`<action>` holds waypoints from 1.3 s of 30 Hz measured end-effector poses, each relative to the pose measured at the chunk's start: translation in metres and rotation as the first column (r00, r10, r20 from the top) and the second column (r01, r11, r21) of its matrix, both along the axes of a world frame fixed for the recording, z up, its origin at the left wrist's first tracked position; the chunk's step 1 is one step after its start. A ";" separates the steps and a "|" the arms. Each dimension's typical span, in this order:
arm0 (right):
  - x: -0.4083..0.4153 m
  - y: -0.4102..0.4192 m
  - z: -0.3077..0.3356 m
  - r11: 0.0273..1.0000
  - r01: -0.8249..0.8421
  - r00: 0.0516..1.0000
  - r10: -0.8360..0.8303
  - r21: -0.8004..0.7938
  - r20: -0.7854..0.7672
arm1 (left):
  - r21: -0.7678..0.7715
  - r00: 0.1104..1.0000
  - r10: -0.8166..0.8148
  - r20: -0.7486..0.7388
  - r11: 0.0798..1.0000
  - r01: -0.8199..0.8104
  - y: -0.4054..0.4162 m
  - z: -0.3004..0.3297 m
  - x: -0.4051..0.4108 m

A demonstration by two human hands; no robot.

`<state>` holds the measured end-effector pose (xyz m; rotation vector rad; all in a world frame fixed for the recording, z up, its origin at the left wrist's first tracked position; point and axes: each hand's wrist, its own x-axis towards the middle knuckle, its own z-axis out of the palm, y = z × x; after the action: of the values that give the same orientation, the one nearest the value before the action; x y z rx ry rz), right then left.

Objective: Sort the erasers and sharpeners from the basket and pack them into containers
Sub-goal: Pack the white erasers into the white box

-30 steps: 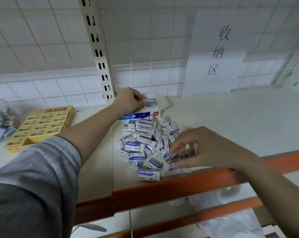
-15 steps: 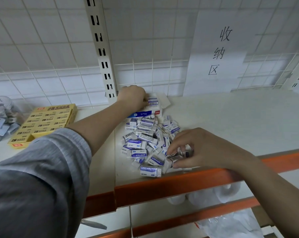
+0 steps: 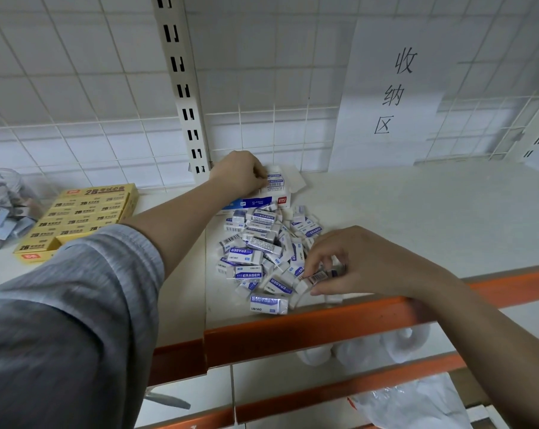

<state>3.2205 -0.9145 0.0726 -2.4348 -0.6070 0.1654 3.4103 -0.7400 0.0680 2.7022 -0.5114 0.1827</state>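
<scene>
Left hand (image 3: 240, 173) presses erasers into the open box (image 3: 263, 200) at the shelf back. Right hand (image 3: 352, 263) pinches erasers at the pile (image 3: 262, 252). Packing barely begun by the look; most erasers loose.

White shelf (image 3: 417, 212), eraser pile (image 3: 262, 255), open eraser box (image 3: 262, 201), yellow boxes (image 3: 85, 218), clear container (image 3: 2, 209)

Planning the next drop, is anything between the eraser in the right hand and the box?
The loose eraser pile lies between the right hand and the box, and the left hand rests on the box's contents.
</scene>
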 end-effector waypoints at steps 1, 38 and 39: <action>0.000 0.000 0.001 1.000 0.008 1.000 -0.007 0.006 -0.007 | 0.002 1.000 -0.001 -0.004 1.000 0.001 -0.001 0.000 0.000; 0.037 0.002 0.017 0.752 0.185 0.974 -0.224 0.633 -0.018 | -0.197 0.975 -0.211 -0.073 0.961 0.193 0.057 -0.001 -0.146; 0.038 0.001 0.017 0.730 0.193 0.973 -0.229 0.655 -0.030 | -0.201 0.979 -0.192 -0.064 0.964 0.176 0.057 -0.002 -0.148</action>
<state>3.2589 -0.9132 0.0899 -1.7930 -0.3210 -0.1879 3.2626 -0.6828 0.0660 2.4449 -0.6786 0.0648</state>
